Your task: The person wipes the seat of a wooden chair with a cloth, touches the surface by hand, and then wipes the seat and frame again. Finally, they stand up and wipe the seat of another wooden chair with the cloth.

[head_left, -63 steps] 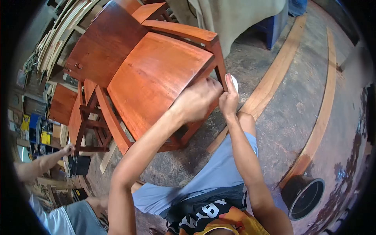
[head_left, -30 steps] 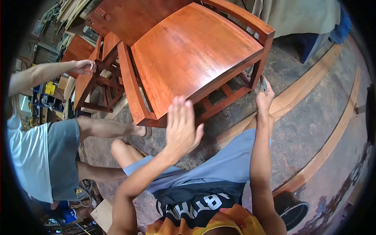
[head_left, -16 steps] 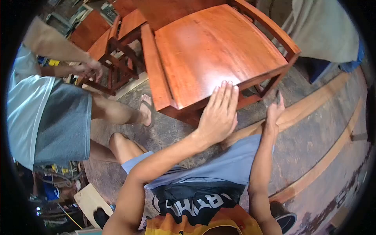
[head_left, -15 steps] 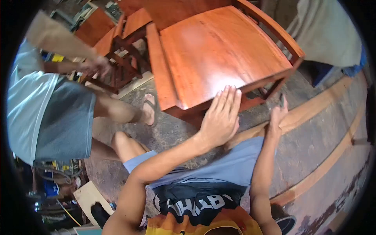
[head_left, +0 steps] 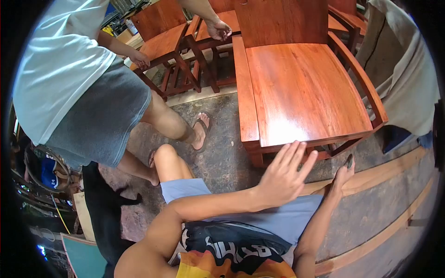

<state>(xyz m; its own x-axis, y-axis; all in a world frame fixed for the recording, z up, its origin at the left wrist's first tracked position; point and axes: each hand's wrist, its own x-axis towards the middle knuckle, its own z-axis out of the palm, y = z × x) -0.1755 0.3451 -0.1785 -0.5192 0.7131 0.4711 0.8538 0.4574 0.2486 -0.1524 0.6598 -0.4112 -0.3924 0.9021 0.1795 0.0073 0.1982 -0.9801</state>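
Observation:
A glossy reddish-brown wooden chair (head_left: 306, 92) with wide armrests stands in front of me. My left hand (head_left: 288, 176) is stretched out flat with the fingers apart, its fingertips at the front edge of the seat in this view. Lower right, beside my knee, my right hand (head_left: 342, 180) is closed on a small dark flat piece (head_left: 349, 161) that sticks out past the fingers. What kind of piece it is, I cannot tell. Light glares off the seat just beyond my left fingertips.
Another person (head_left: 97, 92) stands at my left, one hand near the armrest of a second wooden chair (head_left: 160, 39). Beside my left arm is a black cat (head_left: 99, 204). Long wooden boards (head_left: 384, 178) lie on the floor at right, below a draped cloth (head_left: 403, 78).
The view has swung left, so the chair sits farther right. My left hand has drawn back from the seat top and its fingers have spread. More of the cat shows.

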